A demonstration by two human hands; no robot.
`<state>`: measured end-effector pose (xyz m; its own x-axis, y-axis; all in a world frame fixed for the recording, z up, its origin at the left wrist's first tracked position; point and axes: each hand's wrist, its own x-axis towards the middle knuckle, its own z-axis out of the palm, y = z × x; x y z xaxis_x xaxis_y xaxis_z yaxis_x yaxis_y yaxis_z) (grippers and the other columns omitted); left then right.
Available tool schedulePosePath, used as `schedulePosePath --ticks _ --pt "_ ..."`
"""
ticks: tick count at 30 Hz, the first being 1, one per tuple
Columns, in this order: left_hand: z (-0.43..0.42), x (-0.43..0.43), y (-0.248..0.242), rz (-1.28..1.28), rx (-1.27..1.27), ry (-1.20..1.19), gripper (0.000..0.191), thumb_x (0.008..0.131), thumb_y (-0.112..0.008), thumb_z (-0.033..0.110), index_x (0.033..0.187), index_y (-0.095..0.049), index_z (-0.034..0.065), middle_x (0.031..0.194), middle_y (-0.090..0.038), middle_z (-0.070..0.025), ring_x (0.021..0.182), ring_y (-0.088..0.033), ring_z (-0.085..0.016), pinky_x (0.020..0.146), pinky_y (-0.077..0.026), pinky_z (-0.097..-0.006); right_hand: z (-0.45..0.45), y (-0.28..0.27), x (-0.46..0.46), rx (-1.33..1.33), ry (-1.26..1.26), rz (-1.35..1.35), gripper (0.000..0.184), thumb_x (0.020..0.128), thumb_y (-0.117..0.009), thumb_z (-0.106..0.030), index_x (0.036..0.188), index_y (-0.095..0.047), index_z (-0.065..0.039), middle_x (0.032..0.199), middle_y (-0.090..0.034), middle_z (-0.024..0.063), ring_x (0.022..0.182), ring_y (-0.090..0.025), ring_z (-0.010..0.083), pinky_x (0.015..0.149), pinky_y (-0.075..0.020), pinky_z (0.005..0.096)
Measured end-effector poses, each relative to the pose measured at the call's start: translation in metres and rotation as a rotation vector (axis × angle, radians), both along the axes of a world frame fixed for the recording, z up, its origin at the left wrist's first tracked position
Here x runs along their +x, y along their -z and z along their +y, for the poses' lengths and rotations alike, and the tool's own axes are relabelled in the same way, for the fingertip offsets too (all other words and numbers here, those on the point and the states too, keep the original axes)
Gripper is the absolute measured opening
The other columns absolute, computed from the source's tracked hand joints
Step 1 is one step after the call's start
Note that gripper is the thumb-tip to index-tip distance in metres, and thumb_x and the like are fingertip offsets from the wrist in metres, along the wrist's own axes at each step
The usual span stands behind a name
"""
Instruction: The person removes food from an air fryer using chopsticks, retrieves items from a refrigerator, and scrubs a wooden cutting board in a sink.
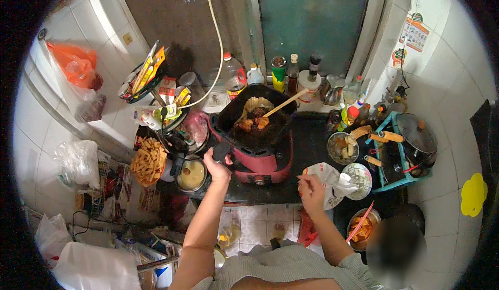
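My left hand (217, 167) is curled around a dark handle (222, 151) at the near left of a black air fryer basket (230, 114). Inside the basket lie a crumpled paper liner (255, 103) and browned pieces of food (253, 124). A wooden utensil (286, 102) leans from the food over the right rim. Under the basket stands the dark pink air fryer body (262, 176). My right hand (313, 192), fingers bent, is at the left edge of a white printed bag (327, 179); whether it grips the bag is hidden.
Left of the basket are a bowl of cut strips (149, 161) and a pot with pale contents (191, 175). Bottles (293, 73) line the window sill. To the right stand a glass bowl (343, 147), a plate (362, 181), a teal rack (384, 184) and a food bowl with pink chopsticks (360, 227).
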<state>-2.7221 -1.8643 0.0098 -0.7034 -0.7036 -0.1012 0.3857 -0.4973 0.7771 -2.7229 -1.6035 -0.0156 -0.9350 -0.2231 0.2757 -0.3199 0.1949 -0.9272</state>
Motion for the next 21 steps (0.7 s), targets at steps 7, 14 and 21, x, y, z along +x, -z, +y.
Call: schedulePosePath --ticks 7,14,21 --pt "-0.004 0.106 -0.043 -0.025 -0.242 -0.126 0.041 0.071 -0.033 0.044 0.059 -0.046 0.0064 0.039 -0.041 -0.004 0.031 -0.037 -0.016 0.032 -0.032 -0.0267 -0.004 -0.068 -0.016 -0.395 -0.05 -0.064 0.047 0.076 -0.051 -0.02 0.117 -0.034 -0.004 0.098 -0.045 0.0079 0.086 -0.044 0.0147 0.076 -0.0346 0.0261" --pt "0.025 0.201 -0.05 0.042 -0.075 0.004 0.041 0.071 -0.039 0.041 0.071 -0.05 0.0013 0.045 -0.045 -0.0068 0.03 -0.038 -0.016 0.031 -0.036 -0.0283 0.009 -0.128 0.031 0.021 -0.094 0.428 0.05 0.076 -0.043 -0.04 0.113 -0.046 -0.006 0.108 -0.036 0.0114 0.098 -0.034 0.0235 0.086 -0.0239 0.0339" --pt "0.036 0.269 -0.031 0.109 -0.72 0.125 0.039 0.072 -0.04 0.032 0.063 -0.049 -0.0048 0.057 -0.05 -0.0141 0.059 -0.052 -0.025 0.056 -0.042 -0.0323 0.079 -0.146 0.18 0.159 -0.036 0.393 0.042 0.084 -0.036 -0.031 0.063 -0.055 0.0 0.058 -0.052 0.0069 0.051 -0.045 0.0185 0.052 -0.0343 0.028"
